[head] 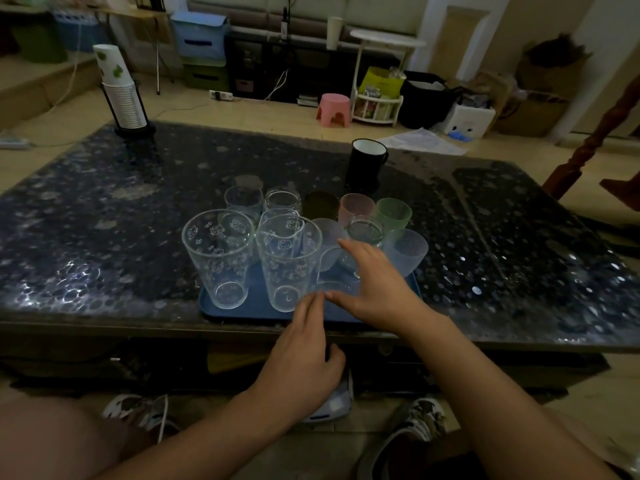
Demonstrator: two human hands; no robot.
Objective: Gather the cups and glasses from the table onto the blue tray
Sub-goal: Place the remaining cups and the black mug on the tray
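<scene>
Head view: blue tray [256,303] sits at the near edge of a dark speckled glass-topped table [104,216], crowded with drinkware. Two tall clear printed glasses stand at the tray's near side, one at 9 o'clock [219,258], one just right of it [287,261]. Behind them are more clear glasses [281,199], a dark cup [321,204], a pink frosted cup [356,207] and a green frosted cup [394,212] toward 12–1 o'clock; a pale blue frosted cup [407,251] sits at 3 o'clock. Right hand [374,285] is spread, fingers splayed over a low clear handled glass [332,271] at the tray's near right; actual grip cannot be told. Left hand [304,358] hangs loosely curled at 6 o'clock off the table edge, fingertips near the tray rim, holding nothing. A black mug [367,164] with white inside stands off the tray at 12 o'clock. A paper cup stack [121,91] in a holder stands at the 10 o'clock corner.
</scene>
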